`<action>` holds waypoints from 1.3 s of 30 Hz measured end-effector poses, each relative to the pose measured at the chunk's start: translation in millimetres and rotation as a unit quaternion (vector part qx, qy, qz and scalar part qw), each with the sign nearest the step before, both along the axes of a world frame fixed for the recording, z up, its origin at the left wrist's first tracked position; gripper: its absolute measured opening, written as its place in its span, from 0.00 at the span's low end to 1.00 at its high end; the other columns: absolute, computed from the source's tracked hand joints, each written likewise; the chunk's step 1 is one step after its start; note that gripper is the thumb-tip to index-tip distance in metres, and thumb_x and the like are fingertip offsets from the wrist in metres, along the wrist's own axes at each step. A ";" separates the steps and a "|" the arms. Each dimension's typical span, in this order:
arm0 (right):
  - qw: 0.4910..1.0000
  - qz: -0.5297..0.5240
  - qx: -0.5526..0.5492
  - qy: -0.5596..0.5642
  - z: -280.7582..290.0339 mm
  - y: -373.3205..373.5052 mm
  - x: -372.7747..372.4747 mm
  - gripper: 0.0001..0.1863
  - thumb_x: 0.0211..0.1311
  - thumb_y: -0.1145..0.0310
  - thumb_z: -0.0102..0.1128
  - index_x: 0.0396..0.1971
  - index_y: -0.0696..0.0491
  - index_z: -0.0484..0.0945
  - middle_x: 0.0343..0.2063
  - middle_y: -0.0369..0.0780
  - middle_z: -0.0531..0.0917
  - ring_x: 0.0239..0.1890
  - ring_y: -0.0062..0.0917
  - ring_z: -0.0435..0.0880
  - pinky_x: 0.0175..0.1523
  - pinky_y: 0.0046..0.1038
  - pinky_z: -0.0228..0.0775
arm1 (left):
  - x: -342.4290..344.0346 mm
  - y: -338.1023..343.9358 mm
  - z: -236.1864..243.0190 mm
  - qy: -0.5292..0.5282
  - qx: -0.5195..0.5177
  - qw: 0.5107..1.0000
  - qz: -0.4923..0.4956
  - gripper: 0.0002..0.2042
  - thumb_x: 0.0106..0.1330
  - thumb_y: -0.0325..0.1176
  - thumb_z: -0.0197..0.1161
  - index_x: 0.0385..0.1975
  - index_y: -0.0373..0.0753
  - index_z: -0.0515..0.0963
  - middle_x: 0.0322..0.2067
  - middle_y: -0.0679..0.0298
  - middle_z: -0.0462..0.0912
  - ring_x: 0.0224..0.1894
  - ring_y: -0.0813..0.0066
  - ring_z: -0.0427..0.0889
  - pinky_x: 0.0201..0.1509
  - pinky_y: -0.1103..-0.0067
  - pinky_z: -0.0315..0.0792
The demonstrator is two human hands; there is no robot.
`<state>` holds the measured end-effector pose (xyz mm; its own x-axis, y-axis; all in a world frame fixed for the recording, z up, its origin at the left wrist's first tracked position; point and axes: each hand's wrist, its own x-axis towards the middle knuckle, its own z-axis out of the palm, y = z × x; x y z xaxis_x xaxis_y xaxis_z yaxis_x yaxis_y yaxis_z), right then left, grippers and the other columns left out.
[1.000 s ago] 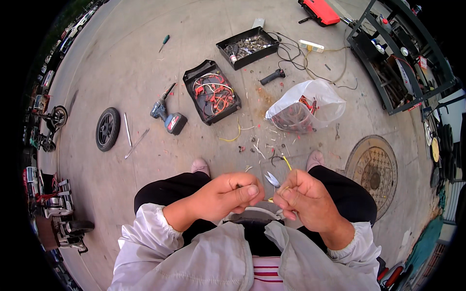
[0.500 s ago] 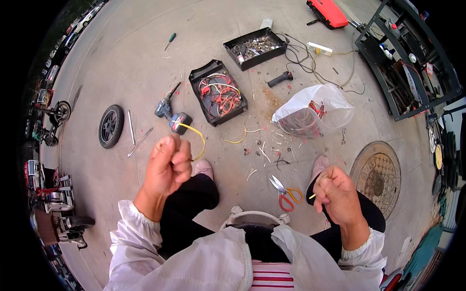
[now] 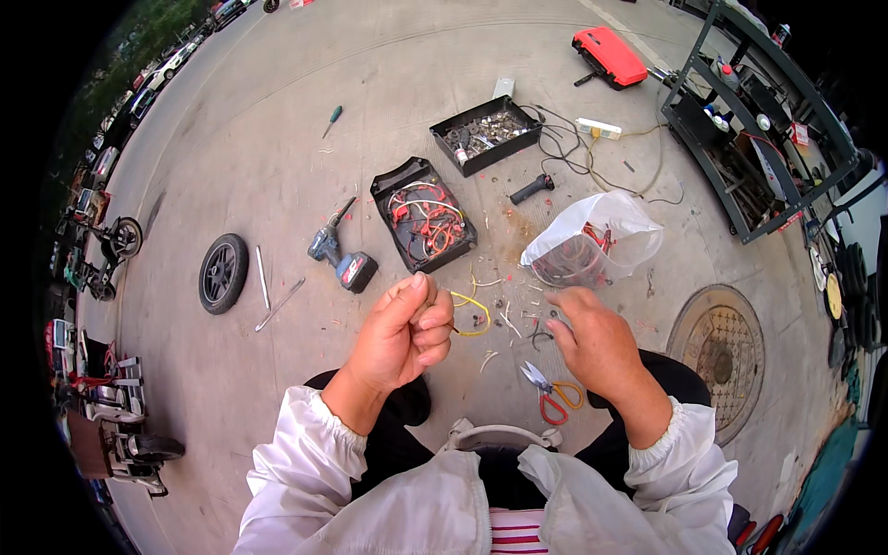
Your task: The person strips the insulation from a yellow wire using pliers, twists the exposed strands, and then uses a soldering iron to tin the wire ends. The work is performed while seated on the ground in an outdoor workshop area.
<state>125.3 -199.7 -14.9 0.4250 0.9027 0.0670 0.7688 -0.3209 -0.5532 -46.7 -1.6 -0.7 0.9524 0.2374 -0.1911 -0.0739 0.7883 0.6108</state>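
Note:
My left hand [image 3: 398, 333] is closed in a pinch on a yellow wire [image 3: 472, 314], which loops out to its right. My right hand [image 3: 592, 333] is raised at the right with thumb and fingers apart, and I see nothing held in it. Below and between my hands, scissors [image 3: 552, 393] with red and yellow handles lie on the concrete, near scattered wire offcuts [image 3: 511, 324]. A white plastic bag [image 3: 629, 227] with cables sits just beyond my right hand. A black tray [image 3: 379, 208] of red and white wires stands farther forward.
A cordless drill [image 3: 326, 248], small wheel [image 3: 222, 274], rods [image 3: 262, 277] and screwdriver [image 3: 332, 122] lie left. Ahead are a parts tray [image 3: 446, 134], black grip [image 3: 532, 191], power strip [image 3: 598, 129] and red case [image 3: 610, 57]. Right: metal cart [image 3: 698, 176], manhole cover [image 3: 717, 361]. Parked scooters [image 3: 125, 237] line the left.
My left hand has moved right, toward the middle, with the yellow wire. My right hand has risen slightly and moved left, its fingers now apart. The scissors stay on the ground since half a second ago.

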 end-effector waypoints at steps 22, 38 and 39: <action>0.985 0.051 0.080 -0.143 -3.0 27.3 7.9 0.04 0.52 0.70 0.59 0.27 0.53 0.76 0.24 0.41 0.80 0.29 0.38 0.83 0.30 0.38 0.75 | 45.4 -15.4 14.5 -0.023 0.862 0.498 0.089 0.18 0.62 0.29 0.62 0.53 0.38 0.77 0.52 0.54 0.80 0.58 0.58 0.77 0.65 0.64 0.64; 0.991 0.010 0.124 -0.054 11.8 26.5 4.1 0.08 0.61 0.65 0.60 0.30 0.51 0.73 0.24 0.40 0.80 0.30 0.39 0.82 0.32 0.40 0.72 | 44.5 -28.9 -11.3 0.089 0.788 0.595 0.129 0.05 0.60 0.30 0.67 0.30 0.38 0.80 0.24 0.55 0.80 0.31 0.52 0.80 0.34 0.65 0.74; 0.989 0.013 0.136 -0.055 13.1 26.9 4.4 0.08 0.61 0.65 0.61 0.30 0.51 0.72 0.24 0.40 0.79 0.30 0.39 0.82 0.32 0.40 0.72 | 44.5 -29.2 -10.6 0.105 0.775 0.609 0.131 0.04 0.60 0.30 0.67 0.30 0.38 0.80 0.23 0.55 0.79 0.30 0.51 0.80 0.33 0.65 0.74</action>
<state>129.7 -172.8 -1.8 0.3791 0.8554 0.3529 0.8350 -0.1519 -0.5289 -2.2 -30.8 -11.4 0.8359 0.4262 0.3459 0.1348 -0.7703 0.6233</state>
